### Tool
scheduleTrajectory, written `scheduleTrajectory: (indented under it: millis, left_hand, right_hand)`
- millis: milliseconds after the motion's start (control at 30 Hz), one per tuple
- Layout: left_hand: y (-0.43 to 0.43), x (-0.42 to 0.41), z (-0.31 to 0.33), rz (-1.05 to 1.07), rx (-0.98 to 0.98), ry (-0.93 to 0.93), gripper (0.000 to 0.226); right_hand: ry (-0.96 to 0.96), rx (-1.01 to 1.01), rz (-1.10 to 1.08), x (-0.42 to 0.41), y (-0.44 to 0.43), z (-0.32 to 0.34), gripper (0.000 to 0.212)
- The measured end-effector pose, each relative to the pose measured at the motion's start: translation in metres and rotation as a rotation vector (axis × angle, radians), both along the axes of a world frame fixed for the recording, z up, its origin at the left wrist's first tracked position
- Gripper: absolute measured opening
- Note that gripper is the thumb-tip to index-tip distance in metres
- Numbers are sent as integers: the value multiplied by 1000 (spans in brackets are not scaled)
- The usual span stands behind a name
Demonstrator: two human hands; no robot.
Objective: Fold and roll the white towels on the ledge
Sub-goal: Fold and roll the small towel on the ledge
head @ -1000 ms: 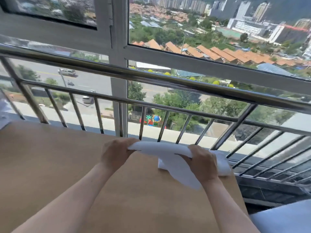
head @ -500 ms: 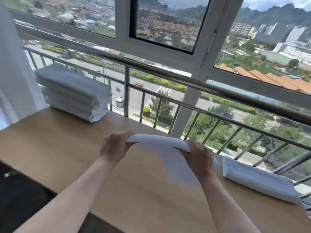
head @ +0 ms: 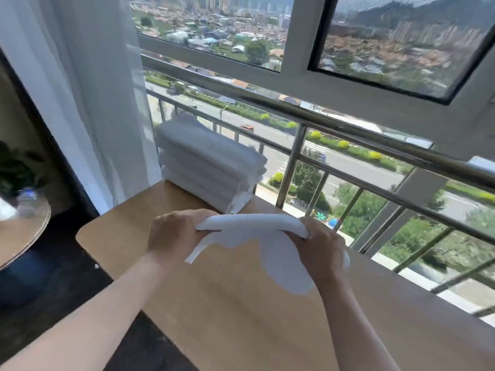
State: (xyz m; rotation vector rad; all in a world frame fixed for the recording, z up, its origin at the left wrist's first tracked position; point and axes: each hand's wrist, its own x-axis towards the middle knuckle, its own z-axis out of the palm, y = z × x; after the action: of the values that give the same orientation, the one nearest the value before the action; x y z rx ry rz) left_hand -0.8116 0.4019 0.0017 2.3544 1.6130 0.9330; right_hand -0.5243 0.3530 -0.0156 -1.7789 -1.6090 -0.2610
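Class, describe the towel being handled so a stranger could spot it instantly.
Find the wooden ledge beside the railing. Over it, the left hand and right hand grip one white towel. Unlike the flat folded stack at the ledge's end, it is partly rolled, one flap hanging.

Person, parts in view: two hands, two forearms.
Left hand [head: 171, 234]: bare; back and knuckles showing.
Left forearm [head: 93, 311]: bare from wrist to frame edge; long stretch visible, broadening toward elbow; surface smooth.
Right hand [head: 321, 250]: bare; back and knuckle ridge showing.
Right forearm [head: 359, 325]: bare from wrist to bottom edge; shorter stretch visible; surface smooth.
Both wrists bare. Outlines slightly blurred.
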Motion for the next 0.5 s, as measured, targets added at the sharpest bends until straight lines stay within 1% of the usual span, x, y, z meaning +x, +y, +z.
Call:
scheduleTrajectory:
  millis: [33,100,167,233,267,333,400,433,500]
  left_hand:
    - [16,-12,1,10,-1,7,46]
    - [46,-33,6,45,-10,25,43]
    - [76,-50,15,78,-10,45,33]
    - [105,-64,29,106,4,69,20]
    - [117,-70,36,117,18,63,19]
    - [144,-81,52,119,61,46,31]
    - [171,-88,66,97,99,10,48]
    - [188,-92,72,82,116,-24,53]
    - [223,-95,80,63,129,-64,51]
  right_hand:
    - [6,-2,8,-12,18,2,43]
    - [1,-28,18,-32,50,10,43]
    - [-20,-35,42,-47,81,21,46]
    - [-5,-64,77,-58,109,39,55]
    - [-10,-59,92,-62,119,48,59]
    - [-44,-12,99,-70,139,69,59]
    - [-73,25,90,-73,159,87,51]
    - [-78,33,75,-75,169,96,51]
    - [-88,14,31,-79,190,113,57]
